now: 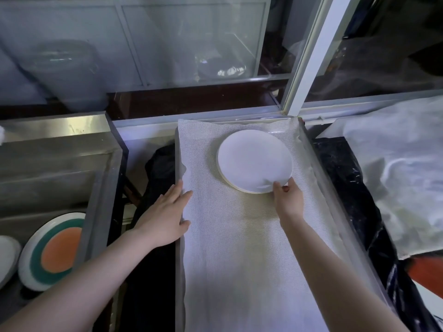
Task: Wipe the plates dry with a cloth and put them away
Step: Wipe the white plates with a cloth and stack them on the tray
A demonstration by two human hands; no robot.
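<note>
The right hand (287,200) pinched the near rim of the plate (254,159). The left hand (165,216), fingers straight, rested on the mat (239,248) edge.

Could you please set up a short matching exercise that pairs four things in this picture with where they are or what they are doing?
Column one:
1. white plate
2. teal and orange plate
3. left hand
4. right hand

Column two:
A. lies in the steel sink
B. pinches a plate's near rim
C. rests flat on the tray's left edge
D. tops a small stack on the white mesh liner

Pairs: 1-D, 2-A, 3-C, 4-B
</note>
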